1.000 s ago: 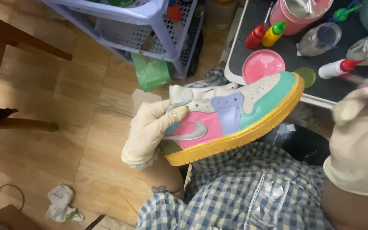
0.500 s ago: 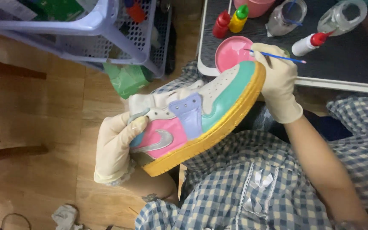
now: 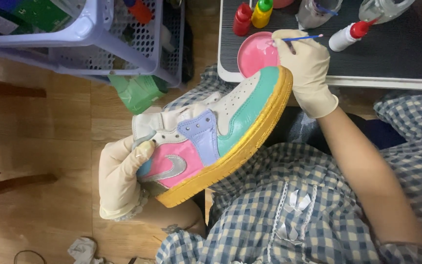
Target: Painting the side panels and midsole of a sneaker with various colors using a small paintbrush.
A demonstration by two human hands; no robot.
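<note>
Lap: blue-and-cream checked cloth with white lace (image 3: 289,210) sat nearest, under the shoe.
Left hand: cream-gloved left hand (image 3: 120,178) had its fingers wrapped round the heel, probably to tilt the side panels up for painting.
Shoe: leather high-top sneaker (image 3: 211,137), pink, lilac, teal and cream panels, glossy yellow rubber sole, held above the lap.
Right hand: gloved right hand (image 3: 306,68) pinched a thin blue-handled brush (image 3: 303,37), tip at the round pink paint dish (image 3: 256,53).
Desk: dark ribbed desk (image 3: 396,58) carried the red and yellow squeeze bottles (image 3: 252,15) within easy reach.
Far left: lilac perforated plastic basket (image 3: 98,39).
</note>
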